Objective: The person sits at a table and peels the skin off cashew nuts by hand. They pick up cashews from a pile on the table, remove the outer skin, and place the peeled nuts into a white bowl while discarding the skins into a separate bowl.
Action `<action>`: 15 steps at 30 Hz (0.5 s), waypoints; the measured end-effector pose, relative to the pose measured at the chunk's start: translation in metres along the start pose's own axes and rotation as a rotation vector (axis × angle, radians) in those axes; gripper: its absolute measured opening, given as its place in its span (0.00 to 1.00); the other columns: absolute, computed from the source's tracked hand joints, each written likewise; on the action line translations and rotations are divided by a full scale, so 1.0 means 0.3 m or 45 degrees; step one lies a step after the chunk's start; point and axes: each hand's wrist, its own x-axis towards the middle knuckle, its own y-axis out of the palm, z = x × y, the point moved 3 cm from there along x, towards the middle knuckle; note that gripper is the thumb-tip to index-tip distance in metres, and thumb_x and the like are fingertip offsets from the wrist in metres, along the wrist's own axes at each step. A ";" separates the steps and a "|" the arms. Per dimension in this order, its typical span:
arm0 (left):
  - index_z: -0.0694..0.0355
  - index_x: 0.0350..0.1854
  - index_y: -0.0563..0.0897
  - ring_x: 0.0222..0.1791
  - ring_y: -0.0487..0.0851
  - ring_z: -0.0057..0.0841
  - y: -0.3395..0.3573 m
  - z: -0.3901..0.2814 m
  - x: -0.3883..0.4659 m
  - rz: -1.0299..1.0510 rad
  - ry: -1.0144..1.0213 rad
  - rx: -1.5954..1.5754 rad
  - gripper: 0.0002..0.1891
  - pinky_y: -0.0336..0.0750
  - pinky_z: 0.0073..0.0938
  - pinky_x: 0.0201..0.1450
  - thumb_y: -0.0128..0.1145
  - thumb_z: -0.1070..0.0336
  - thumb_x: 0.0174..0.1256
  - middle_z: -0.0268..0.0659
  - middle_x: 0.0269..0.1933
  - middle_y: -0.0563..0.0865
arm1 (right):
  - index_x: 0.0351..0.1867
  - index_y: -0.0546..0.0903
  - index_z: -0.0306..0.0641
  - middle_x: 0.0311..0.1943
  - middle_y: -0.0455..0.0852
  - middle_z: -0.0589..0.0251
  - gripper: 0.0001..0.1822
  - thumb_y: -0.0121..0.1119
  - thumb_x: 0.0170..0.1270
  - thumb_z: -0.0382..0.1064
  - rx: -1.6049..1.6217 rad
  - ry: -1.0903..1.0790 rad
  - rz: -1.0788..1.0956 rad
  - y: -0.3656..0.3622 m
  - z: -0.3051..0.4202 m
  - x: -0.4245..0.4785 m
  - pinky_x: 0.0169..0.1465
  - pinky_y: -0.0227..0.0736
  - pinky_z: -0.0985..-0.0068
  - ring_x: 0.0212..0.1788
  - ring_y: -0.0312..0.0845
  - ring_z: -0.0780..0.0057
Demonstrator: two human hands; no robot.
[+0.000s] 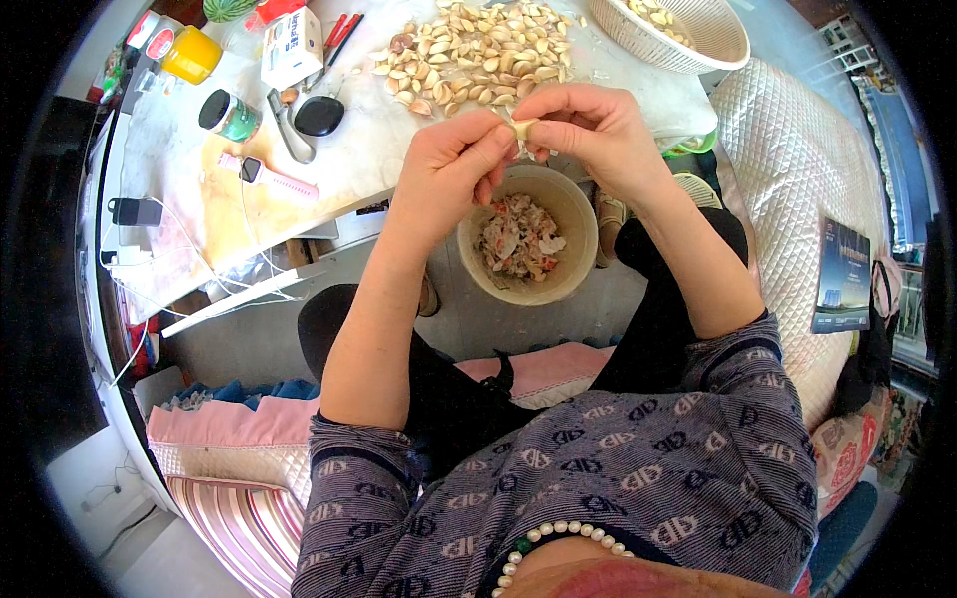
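One pale garlic clove (525,129) is pinched between both hands, just in front of the table's near edge. My left hand (456,161) grips its left end with thumb and forefinger. On the other end, the thumb and fingers of my right hand (594,134) hold it. Shreds of whitish skin hang beneath the fingers. Below the hands a cream plastic bucket (583,258) stands on the floor, with a heap of peelings and scraps (519,238) inside. Beyond them, many unpeeled garlic cloves (478,56) are spread over the table.
A white woven basket (729,48) with some cloves sits at the table's far right. At left lie a pink-strapped smartwatch (254,172), a dark-lidded jar (232,116), a grey-handled tool (291,134), a black case (319,116) and white cables (191,250). A quilted cover (792,149) drapes the right side.
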 end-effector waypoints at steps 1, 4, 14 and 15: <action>0.62 0.31 0.81 0.16 0.69 0.11 0.000 -0.003 0.001 0.026 -0.022 -0.048 0.14 0.61 0.14 0.19 0.52 0.59 0.72 0.26 0.19 0.75 | 0.44 0.84 0.33 0.33 0.85 0.68 0.10 0.62 0.62 0.31 0.066 0.012 0.001 0.000 -0.005 0.000 0.39 0.74 0.84 0.33 0.79 0.84; 0.63 0.30 0.81 0.19 0.72 0.11 -0.004 -0.013 0.000 0.031 -0.072 -0.044 0.12 0.65 0.14 0.21 0.51 0.62 0.71 0.26 0.20 0.75 | 0.43 0.84 0.31 0.33 0.84 0.67 0.10 0.62 0.62 0.32 0.278 0.031 -0.051 0.016 -0.020 0.004 0.39 0.74 0.84 0.32 0.78 0.83; 0.64 0.31 0.80 0.18 0.73 0.13 0.006 -0.009 -0.001 -0.127 0.012 0.076 0.10 0.69 0.16 0.22 0.52 0.65 0.68 0.27 0.20 0.76 | 0.46 0.83 0.32 0.34 0.85 0.64 0.12 0.62 0.63 0.34 0.106 0.086 -0.067 -0.006 -0.024 0.008 0.39 0.76 0.83 0.33 0.80 0.82; 0.64 0.30 0.80 0.18 0.74 0.13 0.002 -0.012 -0.002 -0.118 -0.002 0.042 0.09 0.69 0.16 0.22 0.52 0.66 0.67 0.27 0.20 0.76 | 0.46 0.83 0.32 0.35 0.86 0.64 0.12 0.62 0.63 0.33 0.114 0.090 -0.051 -0.008 -0.023 0.009 0.40 0.76 0.83 0.33 0.81 0.81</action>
